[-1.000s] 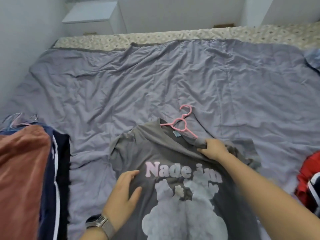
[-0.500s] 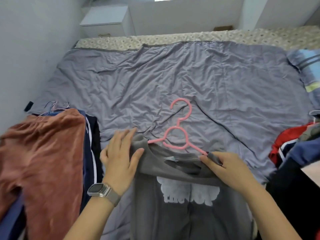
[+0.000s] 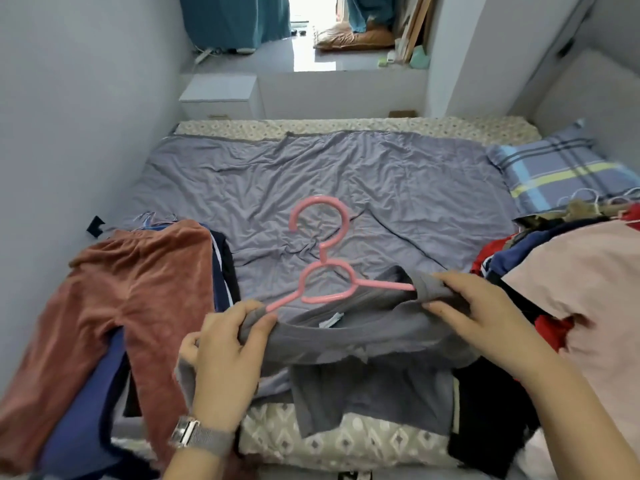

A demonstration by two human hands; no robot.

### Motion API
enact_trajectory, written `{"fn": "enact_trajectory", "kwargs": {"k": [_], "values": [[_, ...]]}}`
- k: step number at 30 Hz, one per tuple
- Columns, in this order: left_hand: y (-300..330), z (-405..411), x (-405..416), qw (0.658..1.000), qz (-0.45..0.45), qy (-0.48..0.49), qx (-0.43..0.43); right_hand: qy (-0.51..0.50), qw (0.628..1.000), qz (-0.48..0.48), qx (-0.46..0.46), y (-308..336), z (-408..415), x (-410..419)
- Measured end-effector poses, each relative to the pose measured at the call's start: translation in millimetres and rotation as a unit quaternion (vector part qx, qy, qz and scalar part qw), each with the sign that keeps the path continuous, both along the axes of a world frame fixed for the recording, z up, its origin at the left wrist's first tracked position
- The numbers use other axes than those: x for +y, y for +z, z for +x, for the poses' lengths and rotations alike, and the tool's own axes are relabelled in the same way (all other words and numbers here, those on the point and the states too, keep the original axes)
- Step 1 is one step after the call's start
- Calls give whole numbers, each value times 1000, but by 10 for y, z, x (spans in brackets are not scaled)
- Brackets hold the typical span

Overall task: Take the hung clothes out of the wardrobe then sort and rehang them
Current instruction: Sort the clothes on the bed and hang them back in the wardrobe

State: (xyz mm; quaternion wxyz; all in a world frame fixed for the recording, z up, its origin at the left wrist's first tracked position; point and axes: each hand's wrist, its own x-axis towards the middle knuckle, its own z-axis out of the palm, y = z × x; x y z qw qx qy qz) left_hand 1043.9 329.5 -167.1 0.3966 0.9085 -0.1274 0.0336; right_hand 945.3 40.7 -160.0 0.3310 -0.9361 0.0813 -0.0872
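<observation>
A grey T-shirt (image 3: 363,341) hangs over the near edge of the bed on a pink plastic hanger (image 3: 320,268), whose hook points away from me. My left hand (image 3: 228,355) pinches the shirt's left shoulder over the hanger's left arm. My right hand (image 3: 485,317) grips the bunched right shoulder at the hanger's right arm. The shirt's lower part droops down the bed's side.
A rust-brown garment (image 3: 121,306) lies on a pile of dark clothes at the left. A heap with pink, red and navy clothes (image 3: 571,289) fills the right. A plaid pillow (image 3: 554,171) lies at the far right on the grey-purple sheet (image 3: 311,181). Walls close in both sides.
The view has tilted up and pulled back. The shirt and hanger have come nearer the bed's edge, and my left hand has shifted from resting on the shirt to pinching its left shoulder.
</observation>
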Motion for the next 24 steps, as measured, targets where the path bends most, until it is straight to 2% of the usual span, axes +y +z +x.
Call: {"fn": "enact_trajectory", "kwargs": {"k": [7, 12, 15, 19, 24], "values": [[812, -929, 1402, 994, -65, 83, 38, 24, 994, -31, -98, 762, -702, 1208], [1364, -1424, 1914, 989, 46, 127, -55, 15, 990, -37, -136, 1123, -1105, 1855], [1543, -1602, 2003, 982, 87, 142, -91, 5, 993, -50, -108, 1143, -1279, 2059], [1677, -1739, 2043, 978, 86, 147, -124, 20, 998, -49, -36, 1204, -1427, 2175], [1726, -1761, 1925, 984, 71, 92, -136, -14, 999, -22, -36, 1316, -1624, 2140]]}}
